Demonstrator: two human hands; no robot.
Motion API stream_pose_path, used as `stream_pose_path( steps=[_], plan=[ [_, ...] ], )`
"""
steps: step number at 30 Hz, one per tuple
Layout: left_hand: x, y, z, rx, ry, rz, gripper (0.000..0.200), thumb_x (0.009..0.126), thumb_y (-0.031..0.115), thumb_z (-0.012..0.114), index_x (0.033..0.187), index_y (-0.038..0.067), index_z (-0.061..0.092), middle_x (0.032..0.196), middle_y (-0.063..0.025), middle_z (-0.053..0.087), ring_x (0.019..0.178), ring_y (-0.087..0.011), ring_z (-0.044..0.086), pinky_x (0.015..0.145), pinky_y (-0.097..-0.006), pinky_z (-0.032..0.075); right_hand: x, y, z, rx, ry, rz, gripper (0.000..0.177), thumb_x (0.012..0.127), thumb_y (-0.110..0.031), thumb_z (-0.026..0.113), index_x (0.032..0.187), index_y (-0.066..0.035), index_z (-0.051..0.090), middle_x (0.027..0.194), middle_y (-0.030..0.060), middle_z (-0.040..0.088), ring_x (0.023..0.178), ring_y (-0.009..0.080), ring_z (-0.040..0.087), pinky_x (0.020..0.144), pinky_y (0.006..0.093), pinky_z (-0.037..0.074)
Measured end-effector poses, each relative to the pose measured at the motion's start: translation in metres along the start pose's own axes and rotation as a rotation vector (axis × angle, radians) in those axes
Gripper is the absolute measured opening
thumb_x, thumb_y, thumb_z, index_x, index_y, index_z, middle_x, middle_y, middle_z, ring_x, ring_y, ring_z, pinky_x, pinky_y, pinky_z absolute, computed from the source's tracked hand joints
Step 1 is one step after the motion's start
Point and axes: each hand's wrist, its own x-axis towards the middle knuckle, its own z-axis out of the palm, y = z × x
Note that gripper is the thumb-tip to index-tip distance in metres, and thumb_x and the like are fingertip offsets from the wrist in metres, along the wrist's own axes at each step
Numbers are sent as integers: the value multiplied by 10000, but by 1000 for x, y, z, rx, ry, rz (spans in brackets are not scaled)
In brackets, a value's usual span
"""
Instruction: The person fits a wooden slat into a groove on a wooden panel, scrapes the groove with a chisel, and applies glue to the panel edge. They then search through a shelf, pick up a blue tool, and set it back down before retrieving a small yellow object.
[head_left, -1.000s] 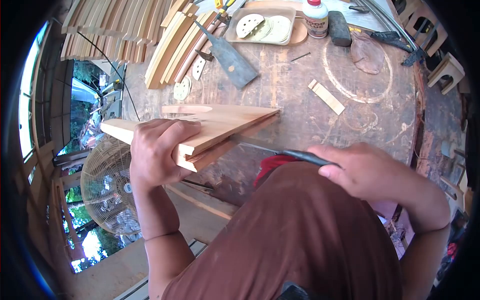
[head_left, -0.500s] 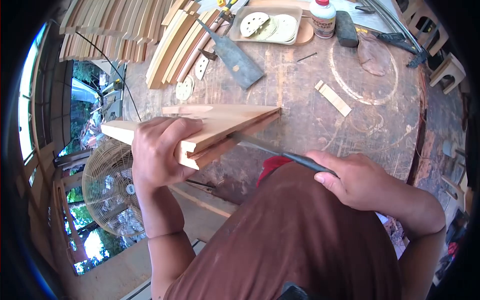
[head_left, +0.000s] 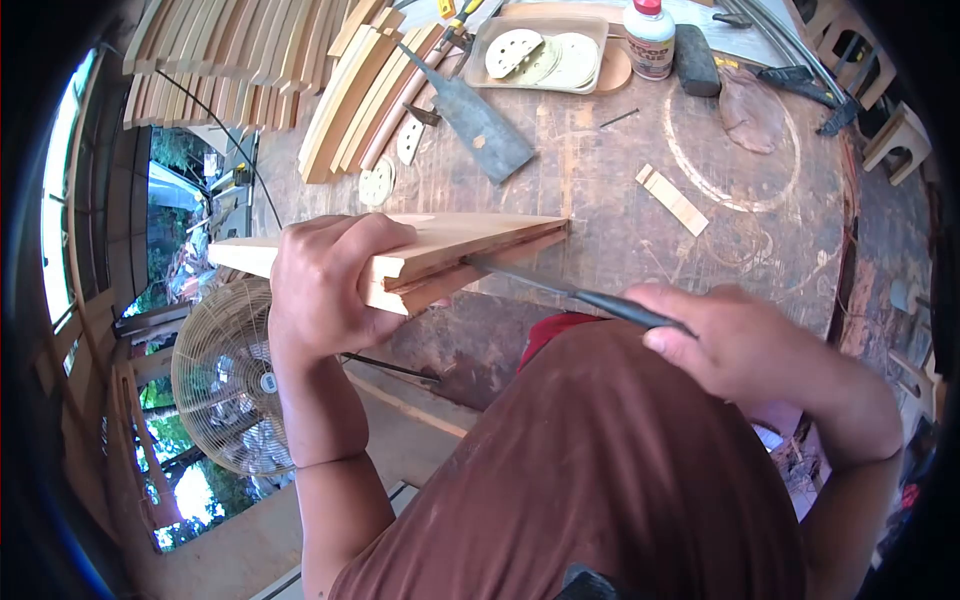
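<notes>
My left hand [head_left: 322, 285] is wrapped around the near end of a pale wooden board [head_left: 480, 232], fingers over its top face. A groove runs along the board's edge that faces me, and its far corner meets the bench. In my right hand [head_left: 730, 340] is a slim file [head_left: 530, 279] with a dark handle, thumb along the handle. The grey blade slants toward the board, its tip in or against the groove; how deep it reaches is hidden.
On the workbench [head_left: 600, 240] are a pull saw [head_left: 475, 130], stacked wooden strips [head_left: 355, 100], a tray of sanding discs [head_left: 545, 60], a wood glue bottle [head_left: 650, 42], a dark block [head_left: 697, 60], a nail [head_left: 620, 117] and a small wood piece [head_left: 672, 200]. A fan [head_left: 225, 380] stands at left.
The near end of the board has risen slightly with my left hand. The file's tip stays at the groove, while my right hand has shifted a little. The view has moved slightly.
</notes>
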Motion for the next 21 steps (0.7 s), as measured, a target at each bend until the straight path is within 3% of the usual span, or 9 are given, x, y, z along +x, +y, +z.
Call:
stream_pose_path(
  steps=[5, 9, 11, 17, 19, 21],
  plan=[
    [9, -3, -3, -42, -17, -30, 583, 626, 461, 934, 958, 32, 720, 859, -112, 749, 769, -320, 740, 714, -380, 567, 3, 23, 38, 210, 131, -99, 463, 1046, -327, 529, 1448, -97, 522, 864, 284, 671, 840, 475, 663, 792, 533, 514],
    [11, -5, -4, -37, -35, -26, 578, 622, 461, 936, 960, 42, 727, 857, -109, 752, 765, -308, 741, 713, -378, 568, -2, 25, 27, 174, 100, -45, 454, 1046, -320, 531, 1440, -94, 531, 862, 280, 669, 834, 466, 666, 788, 529, 511],
    [9, -3, -3, -37, -25, -24, 574, 619, 458, 936, 960, 47, 726, 858, -106, 753, 760, -303, 741, 711, -376, 568, -1, 38, 27, 171, 151, -171, 445, 1043, -315, 533, 1430, -95, 545, 849, 270, 669, 823, 455, 668, 785, 520, 509],
    [-10, 8, 2, -29, 15, -6, 568, 599, 412, 952, 968, 48, 718, 859, -99, 755, 738, -290, 734, 697, -364, 563, -1, 25, 3, 113, -12, -74, 421, 1030, -303, 537, 1419, -146, 570, 834, 242, 675, 805, 423, 671, 783, 510, 508],
    [-17, 12, 5, -19, 67, 38, 489, 551, 257, 902, 953, 80, 689, 845, -91, 736, 711, -309, 714, 649, -391, 553, 0, 21, -2, 57, -42, -58, 418, 1025, -301, 541, 1417, -160, 573, 816, 236, 668, 793, 418, 668, 769, 512, 505],
    [-24, 15, 7, -22, 79, 34, 479, 554, 245, 884, 957, 77, 687, 865, -91, 742, 718, -304, 718, 651, -391, 555, 1, 15, -8, -6, -71, -44, 416, 1020, -299, 544, 1415, -174, 575, 797, 229, 662, 781, 413, 665, 755, 514, 502]
  ],
)
